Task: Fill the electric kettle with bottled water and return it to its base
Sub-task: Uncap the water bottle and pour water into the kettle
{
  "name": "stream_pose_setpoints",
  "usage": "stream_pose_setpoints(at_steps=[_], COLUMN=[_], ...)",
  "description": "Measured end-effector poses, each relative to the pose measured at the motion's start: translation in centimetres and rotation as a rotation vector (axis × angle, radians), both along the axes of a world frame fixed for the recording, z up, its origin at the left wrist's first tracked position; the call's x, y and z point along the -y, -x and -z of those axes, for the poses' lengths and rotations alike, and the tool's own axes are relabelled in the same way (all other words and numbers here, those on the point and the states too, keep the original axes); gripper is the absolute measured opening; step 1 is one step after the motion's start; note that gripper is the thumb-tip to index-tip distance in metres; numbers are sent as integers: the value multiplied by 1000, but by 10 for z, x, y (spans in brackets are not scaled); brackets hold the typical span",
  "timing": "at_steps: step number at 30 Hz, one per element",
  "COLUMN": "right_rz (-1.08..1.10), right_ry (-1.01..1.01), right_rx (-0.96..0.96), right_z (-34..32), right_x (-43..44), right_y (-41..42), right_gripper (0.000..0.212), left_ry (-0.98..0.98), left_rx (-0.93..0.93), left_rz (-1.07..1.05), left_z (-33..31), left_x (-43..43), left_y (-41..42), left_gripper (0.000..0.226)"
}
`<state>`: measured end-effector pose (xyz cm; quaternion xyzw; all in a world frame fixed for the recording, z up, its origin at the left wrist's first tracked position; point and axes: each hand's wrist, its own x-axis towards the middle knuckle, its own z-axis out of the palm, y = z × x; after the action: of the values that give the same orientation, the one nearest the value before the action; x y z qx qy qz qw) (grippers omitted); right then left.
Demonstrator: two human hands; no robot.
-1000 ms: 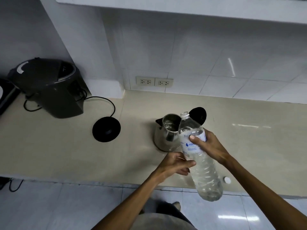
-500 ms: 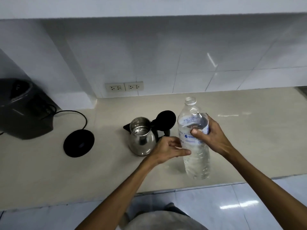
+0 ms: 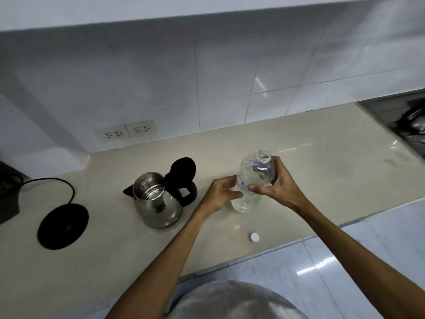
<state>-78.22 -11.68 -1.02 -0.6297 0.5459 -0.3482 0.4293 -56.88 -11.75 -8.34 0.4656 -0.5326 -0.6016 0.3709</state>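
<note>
A clear plastic water bottle (image 3: 249, 180) stands uncapped on the beige counter (image 3: 322, 162), its bottom resting on the surface. My right hand (image 3: 276, 183) grips its upper body. My left hand (image 3: 220, 192) touches the bottle's left side with fingers loosely spread. To the left, the steel kettle (image 3: 156, 203) sits on the counter with its black lid (image 3: 184, 168) flipped open. Further left lies its round black base (image 3: 63, 223), with a cord running off to the left. The bottle's white cap (image 3: 254, 236) lies near the counter's front edge.
A double wall socket (image 3: 127, 133) sits on the tiled wall behind the kettle. A dark appliance (image 3: 7, 194) is at the far left edge. A dark sink or hob area (image 3: 409, 120) lies at the far right. The counter edge runs just below the cap.
The bottle has come down from a tilted hold in the air to stand on the counter right of the kettle. My view has shifted right, so the kettle and base sit further left.
</note>
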Motion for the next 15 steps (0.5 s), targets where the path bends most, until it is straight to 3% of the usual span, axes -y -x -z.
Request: stream_pose_setpoints(at_steps=[15], right_rz=[3], right_ry=[-121], right_rx=[6], right_z=[50], right_x=[-4], right_y=[5], right_gripper=[95], left_ry=[-127], left_rx=[7], left_rz=[-68], left_z=[50], left_x=[-11], left_y=[8], left_gripper=[51])
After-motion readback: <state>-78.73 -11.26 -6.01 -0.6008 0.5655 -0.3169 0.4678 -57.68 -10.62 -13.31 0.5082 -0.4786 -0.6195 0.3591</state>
